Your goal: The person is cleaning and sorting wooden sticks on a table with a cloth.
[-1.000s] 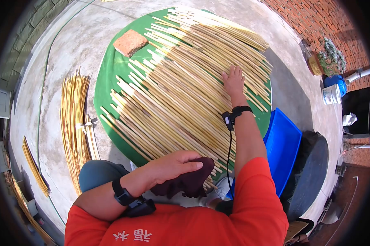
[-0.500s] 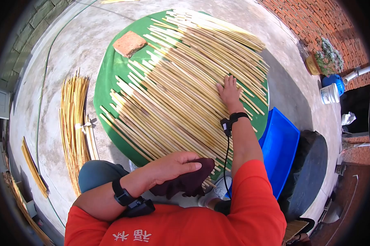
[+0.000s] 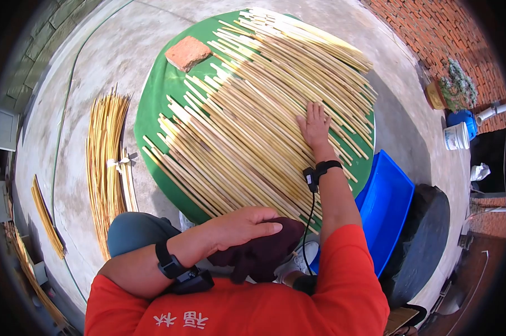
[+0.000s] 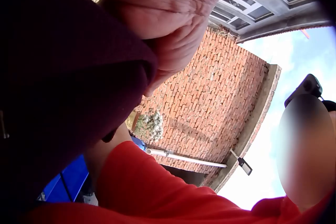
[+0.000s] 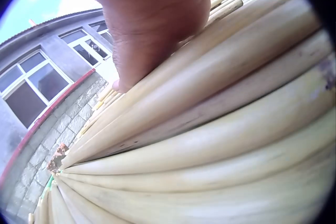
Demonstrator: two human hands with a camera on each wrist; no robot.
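Long pale peeled stalks [image 3: 247, 129] lie side by side in a wide layer across a round green-covered table [image 3: 160, 92]. On their right half my right hand [image 3: 314, 126] rests palm down, its fingers stretched out and pointing away from me. The right wrist view shows that hand [image 5: 157, 19] against several stalks [image 5: 210, 140] up close. Near my lap, my left hand [image 3: 244, 227] holds a dark maroon cloth [image 3: 264, 255], thumb along its top and most fingers hidden. The same cloth [image 4: 73, 92] fills much of the left wrist view.
A brick [image 3: 188, 53] sits at the table's far left. Tied thin stalks [image 3: 104, 168] lie on the ground to the left, with a smaller bundle [image 3: 48, 215] beyond. A blue tub [image 3: 384, 207] and a black-covered round object [image 3: 424, 241] stand at the right.
My right hand has slid over the stalks toward me and a little left. The left hand keeps the cloth, which now bulges out more. The head view has shifted slightly.
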